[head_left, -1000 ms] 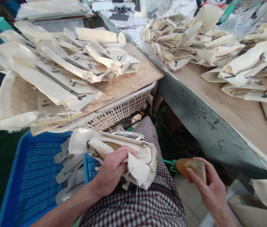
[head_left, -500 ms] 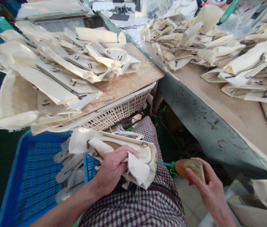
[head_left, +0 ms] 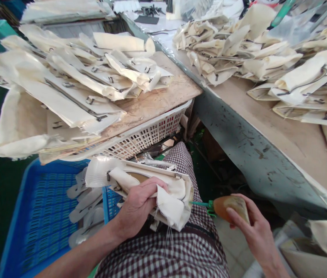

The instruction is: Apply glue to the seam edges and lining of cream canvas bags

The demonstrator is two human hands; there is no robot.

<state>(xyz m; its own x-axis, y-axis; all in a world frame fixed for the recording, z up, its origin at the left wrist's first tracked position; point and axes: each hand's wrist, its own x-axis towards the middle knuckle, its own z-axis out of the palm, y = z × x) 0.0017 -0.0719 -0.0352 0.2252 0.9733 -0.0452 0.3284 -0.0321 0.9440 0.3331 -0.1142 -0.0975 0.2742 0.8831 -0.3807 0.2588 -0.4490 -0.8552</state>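
Cluttered workbench, left hand gripping cream bundle (underside hidden), right hand holding amber bottle

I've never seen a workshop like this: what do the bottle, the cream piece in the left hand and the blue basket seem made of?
Bottle: probably plastic, its amber body looking smooth and somewhat translucent.
Cream piece: apparently matte woven fabric, given its loose threads.
Blue basket: likely molded plastic, showing regular slots.
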